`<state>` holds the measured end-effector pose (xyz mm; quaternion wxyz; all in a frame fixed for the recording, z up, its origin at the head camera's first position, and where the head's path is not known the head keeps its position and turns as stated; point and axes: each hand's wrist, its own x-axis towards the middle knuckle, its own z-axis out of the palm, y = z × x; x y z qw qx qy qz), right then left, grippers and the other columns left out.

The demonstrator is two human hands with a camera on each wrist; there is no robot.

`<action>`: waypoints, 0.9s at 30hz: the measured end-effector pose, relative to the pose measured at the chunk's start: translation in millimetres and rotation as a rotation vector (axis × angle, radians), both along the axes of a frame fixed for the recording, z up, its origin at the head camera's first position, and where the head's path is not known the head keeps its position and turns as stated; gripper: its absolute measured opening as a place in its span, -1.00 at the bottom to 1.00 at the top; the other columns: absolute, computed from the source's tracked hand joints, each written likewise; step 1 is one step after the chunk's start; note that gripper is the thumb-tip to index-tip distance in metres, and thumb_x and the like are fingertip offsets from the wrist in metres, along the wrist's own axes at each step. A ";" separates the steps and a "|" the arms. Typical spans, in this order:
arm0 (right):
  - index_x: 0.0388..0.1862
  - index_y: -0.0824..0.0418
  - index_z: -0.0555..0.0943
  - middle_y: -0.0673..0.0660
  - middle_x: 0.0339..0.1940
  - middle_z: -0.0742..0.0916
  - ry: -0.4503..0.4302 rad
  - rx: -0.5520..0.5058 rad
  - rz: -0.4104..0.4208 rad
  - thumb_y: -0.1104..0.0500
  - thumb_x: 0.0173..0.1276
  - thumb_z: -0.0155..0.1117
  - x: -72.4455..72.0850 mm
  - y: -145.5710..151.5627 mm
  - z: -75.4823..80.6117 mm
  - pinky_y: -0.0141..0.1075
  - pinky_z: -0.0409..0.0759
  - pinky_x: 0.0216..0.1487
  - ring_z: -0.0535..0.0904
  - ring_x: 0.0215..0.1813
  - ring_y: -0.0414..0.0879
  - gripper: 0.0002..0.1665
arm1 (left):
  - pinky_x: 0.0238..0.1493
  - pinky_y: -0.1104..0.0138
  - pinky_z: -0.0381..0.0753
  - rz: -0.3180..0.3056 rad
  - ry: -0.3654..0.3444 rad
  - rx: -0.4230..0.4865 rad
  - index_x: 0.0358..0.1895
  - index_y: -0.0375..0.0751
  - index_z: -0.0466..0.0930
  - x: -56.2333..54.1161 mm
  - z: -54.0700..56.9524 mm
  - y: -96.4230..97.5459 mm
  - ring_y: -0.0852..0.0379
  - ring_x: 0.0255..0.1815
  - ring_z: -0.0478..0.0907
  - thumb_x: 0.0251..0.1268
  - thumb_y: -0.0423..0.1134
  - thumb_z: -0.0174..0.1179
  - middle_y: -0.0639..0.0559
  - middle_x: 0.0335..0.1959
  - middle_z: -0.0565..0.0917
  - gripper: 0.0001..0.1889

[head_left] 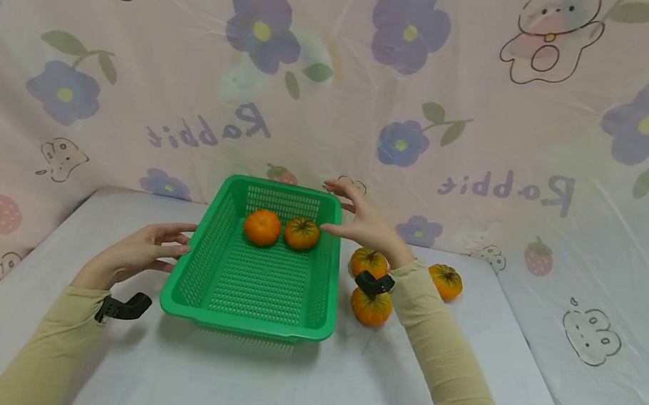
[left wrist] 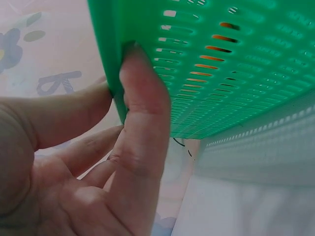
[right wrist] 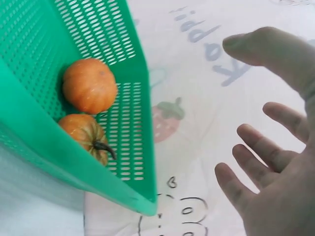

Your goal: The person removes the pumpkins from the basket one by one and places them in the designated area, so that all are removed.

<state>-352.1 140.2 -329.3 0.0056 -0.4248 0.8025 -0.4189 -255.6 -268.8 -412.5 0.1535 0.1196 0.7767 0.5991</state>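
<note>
Left hand (head_left: 142, 248), fingers around the green basket (head_left: 244, 323) rim; right hand (head_left: 367, 225) by far corner, fingers wide.

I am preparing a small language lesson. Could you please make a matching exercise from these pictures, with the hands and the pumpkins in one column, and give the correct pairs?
Column one
1. Left hand
2. Right hand
3. Two pumpkins
4. Three pumpkins

Column two
A. Inside the green basket
B. Holding nothing
C. On the white table, right of the basket
D. Touching the basket's left rim

Pairs: 1-D, 2-B, 3-A, 4-C
</note>
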 end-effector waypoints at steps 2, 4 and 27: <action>0.46 0.20 0.18 0.16 0.41 0.34 -0.002 0.017 0.002 0.28 0.21 0.42 -5.3 -4.8 -3.7 0.04 0.20 0.38 0.18 0.42 0.11 -0.10 | -0.06 0.16 0.63 -0.003 -0.002 0.005 0.51 -0.29 -0.05 0.0 0.2 -0.2 0.04 -0.03 0.55 0.43 -0.24 0.12 -0.37 0.22 0.30 -0.28; 0.46 0.21 0.18 0.15 0.41 0.34 -0.008 0.040 -0.002 0.30 0.20 0.41 -9.0 -9.6 -7.2 0.02 0.21 0.38 0.19 0.42 0.13 -0.10 | -0.06 0.16 0.63 -0.005 -0.002 0.007 0.51 -0.29 -0.04 0.0 0.1 -0.4 0.04 -0.04 0.55 0.43 -0.24 0.12 -0.37 0.20 0.31 -0.28; 0.46 0.19 0.20 0.23 0.39 0.36 -0.144 0.142 -0.070 0.22 0.20 0.43 -34.1 -45.3 -31.5 0.01 0.20 0.39 0.17 0.44 0.02 -0.10 | -0.12 0.17 0.65 0.002 0.012 0.010 0.49 -0.28 0.03 -1.4 -0.8 -0.3 0.09 -0.08 0.54 0.41 -0.23 0.14 -0.32 0.11 0.32 -0.31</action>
